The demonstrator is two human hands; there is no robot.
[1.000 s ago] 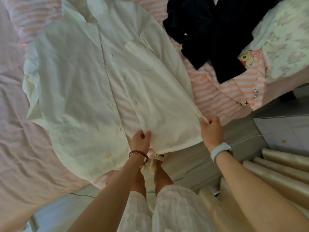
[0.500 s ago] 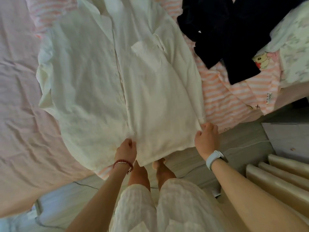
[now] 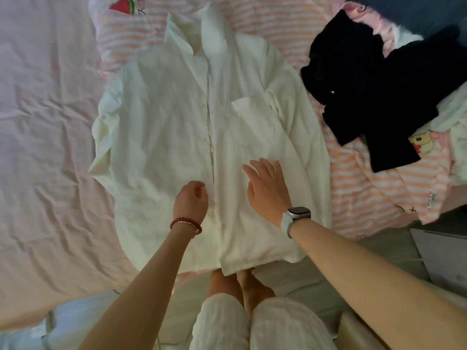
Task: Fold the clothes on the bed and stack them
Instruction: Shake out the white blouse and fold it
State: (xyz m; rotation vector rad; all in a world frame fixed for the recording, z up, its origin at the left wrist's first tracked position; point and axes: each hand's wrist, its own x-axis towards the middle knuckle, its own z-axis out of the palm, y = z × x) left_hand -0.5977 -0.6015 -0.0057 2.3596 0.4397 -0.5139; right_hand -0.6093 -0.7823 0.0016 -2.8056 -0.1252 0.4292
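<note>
A white shirt (image 3: 202,147) lies face up on the bed (image 3: 50,147), dark clothes (image 3: 374,97) far right; right hand (image 3: 267,190) flat and released, left hand (image 3: 190,202) loosely curled, grasping nothing; smoothing outward from the buttons should flatten wrinkles before folding

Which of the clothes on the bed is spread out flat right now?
The white shirt, lying buttoned-side up with the right hand flat on it. The dark garment at the upper right is crumpled in a heap, and the striped garment lies rumpled beneath it.
</note>
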